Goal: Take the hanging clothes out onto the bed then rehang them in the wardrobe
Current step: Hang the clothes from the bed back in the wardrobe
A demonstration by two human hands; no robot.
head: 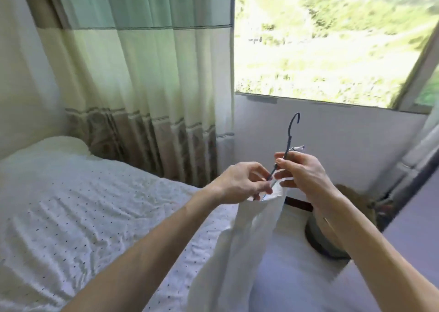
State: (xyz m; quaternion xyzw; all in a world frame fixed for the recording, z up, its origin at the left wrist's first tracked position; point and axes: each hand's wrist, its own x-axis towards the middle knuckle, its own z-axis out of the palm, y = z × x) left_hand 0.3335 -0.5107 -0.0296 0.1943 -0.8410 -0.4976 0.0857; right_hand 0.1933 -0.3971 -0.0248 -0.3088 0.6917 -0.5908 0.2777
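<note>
Holding a thin dark hanger [288,143] upright in front of the body, the right hand [303,170] pinches its stem between curled thumb and fingertips, just below the open hook, which points up toward the window sill. The left hand [244,181], close beside it and almost touching it, has its fingers curled as well, pinching the top edge of a white garment [247,235] where the hanger's lower wire meets the cloth. How much of the hanger is already inside the garment cannot be told. The garment hangs straight down from both hands in a long, loose fold, above the near edge of the bed [95,204] and between the two bare forearms. The bed lies to the left, covered by a white sheet with small dark dots, a pale pillow [66,144] at its far end. A green and beige curtain [142,74] hangs behind it, beside a bright window [332,38] showing blurred greenery. Under the right forearm sits a round grey container [325,245], partly hidden.
</note>
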